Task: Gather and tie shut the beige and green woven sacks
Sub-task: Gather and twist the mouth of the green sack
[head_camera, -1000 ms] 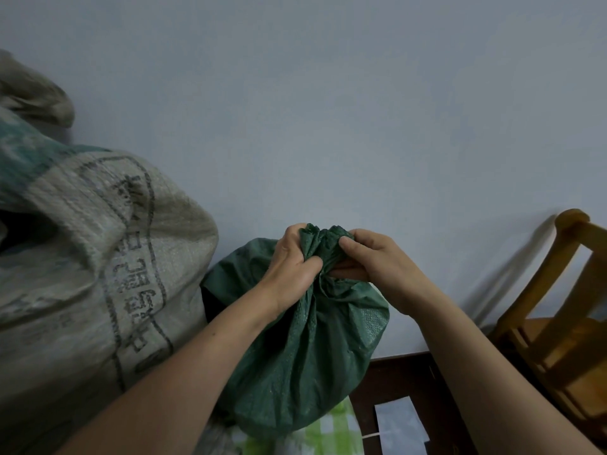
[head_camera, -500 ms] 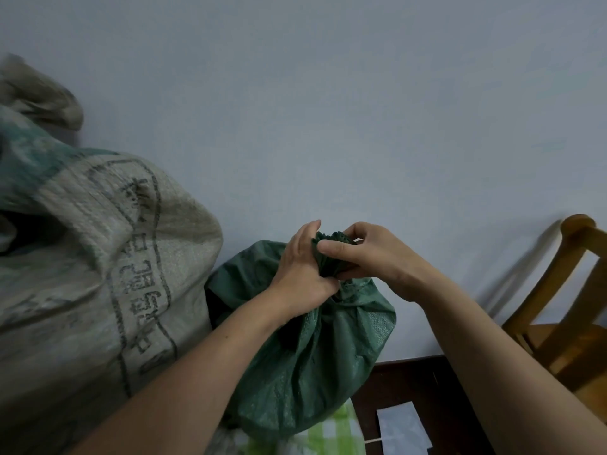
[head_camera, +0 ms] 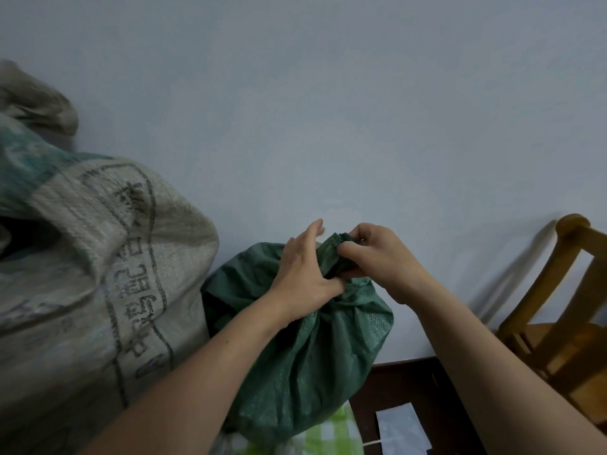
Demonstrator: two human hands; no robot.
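Observation:
A dark green woven sack [head_camera: 305, 366] stands against the pale wall, its mouth bunched into a neck at the top. My right hand [head_camera: 381, 257] pinches that bunched neck from the right. My left hand [head_camera: 302, 270] presses against the neck's left side, thumb hooked low into the fabric and fingers stretched upward. A large beige woven sack [head_camera: 108, 290] with dark printed characters fills the left side, its top folded over and loose.
A wooden chair [head_camera: 565, 310] stands at the right against the wall. Under the green sack lies a green-and-white checked bag [head_camera: 328, 435]. A white sheet [head_camera: 402, 431] lies on the dark floor beside it.
My left hand loosened its fist on the neck and its fingers now stretch upward. My right hand shifted up and over the top of the bunched neck.

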